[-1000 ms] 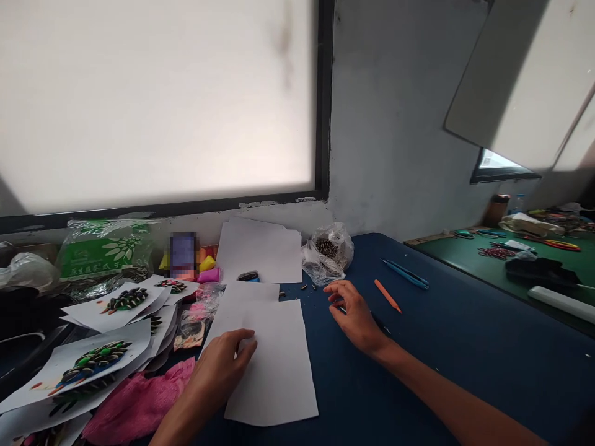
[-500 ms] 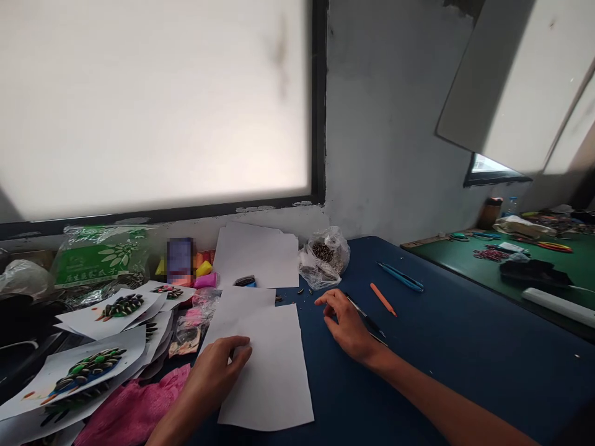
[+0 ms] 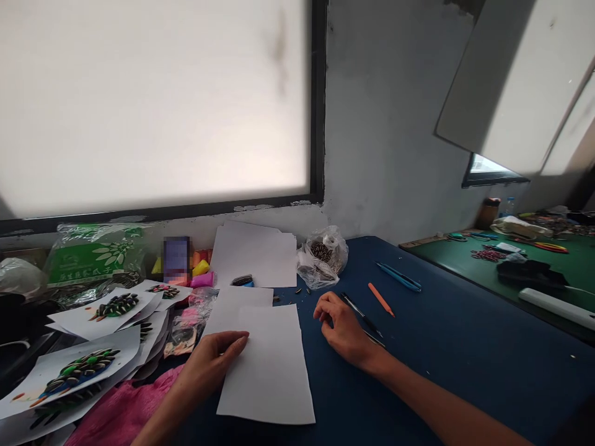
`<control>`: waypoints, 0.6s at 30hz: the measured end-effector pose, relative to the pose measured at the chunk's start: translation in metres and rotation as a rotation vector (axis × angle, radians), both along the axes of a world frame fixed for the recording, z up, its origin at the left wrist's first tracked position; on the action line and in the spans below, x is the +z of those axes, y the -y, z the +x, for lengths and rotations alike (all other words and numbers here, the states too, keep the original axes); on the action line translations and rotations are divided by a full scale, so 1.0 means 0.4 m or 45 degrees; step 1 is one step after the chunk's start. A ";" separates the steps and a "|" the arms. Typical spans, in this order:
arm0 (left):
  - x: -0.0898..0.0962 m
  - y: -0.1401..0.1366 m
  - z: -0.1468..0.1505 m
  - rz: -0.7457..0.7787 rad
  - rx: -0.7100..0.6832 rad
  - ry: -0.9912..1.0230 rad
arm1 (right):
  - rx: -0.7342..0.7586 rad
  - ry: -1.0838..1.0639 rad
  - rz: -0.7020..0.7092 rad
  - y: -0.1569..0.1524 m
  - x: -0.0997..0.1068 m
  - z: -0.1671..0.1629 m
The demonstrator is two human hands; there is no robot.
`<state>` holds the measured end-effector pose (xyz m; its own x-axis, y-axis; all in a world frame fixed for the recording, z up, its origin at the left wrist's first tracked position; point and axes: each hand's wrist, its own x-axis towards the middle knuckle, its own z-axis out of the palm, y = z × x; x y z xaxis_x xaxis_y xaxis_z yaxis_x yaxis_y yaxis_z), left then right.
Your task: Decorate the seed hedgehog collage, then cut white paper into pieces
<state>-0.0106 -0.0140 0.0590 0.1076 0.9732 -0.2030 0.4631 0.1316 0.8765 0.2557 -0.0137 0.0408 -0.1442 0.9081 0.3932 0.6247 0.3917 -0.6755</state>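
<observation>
A blank white sheet of paper [image 3: 269,371] lies in front of me on the dark blue tabletop, overlapping another white sheet [image 3: 246,303] behind it. At its left side is my left hand [image 3: 216,356], thumb and fingers pressed together on the sheet. My right hand [image 3: 341,325] rests on the table to the right of the paper, its fingers curled in and nothing visible in them. Just beside it lies a black pen [image 3: 365,316], partly behind the hand. An orange marker [image 3: 381,300] and blue tweezers [image 3: 398,277] lie farther right.
Finished seed pictures [image 3: 83,365] are stacked at left, near a pink cloth [image 3: 125,402]. A clear bag of striped seeds [image 3: 323,254] stands by the wall, beside more white sheets [image 3: 255,257]. A green table [image 3: 502,279] stands at right.
My left thumb and fingers have come together at the paper's left side. My right fingers have curled in and the hand has shifted slightly left, uncovering more of the pen.
</observation>
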 end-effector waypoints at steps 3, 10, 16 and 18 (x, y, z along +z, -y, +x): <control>0.015 0.009 0.009 -0.102 0.051 0.126 | 0.015 -0.015 -0.026 0.001 -0.001 -0.001; 0.019 0.018 0.020 -0.086 0.060 0.222 | 0.021 -0.036 -0.038 0.006 0.005 -0.011; 0.002 0.011 0.018 -0.039 0.075 0.284 | 0.042 -0.137 -0.071 0.017 0.013 -0.021; 0.000 0.011 0.018 -0.035 0.084 0.298 | 0.034 -0.241 -0.181 0.018 0.021 -0.024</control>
<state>-0.0034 -0.0183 0.0591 0.0912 0.9742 -0.2063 0.2378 0.1798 0.9545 0.2462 -0.0208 0.0492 -0.1048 0.9531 0.2840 0.4723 0.2990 -0.8291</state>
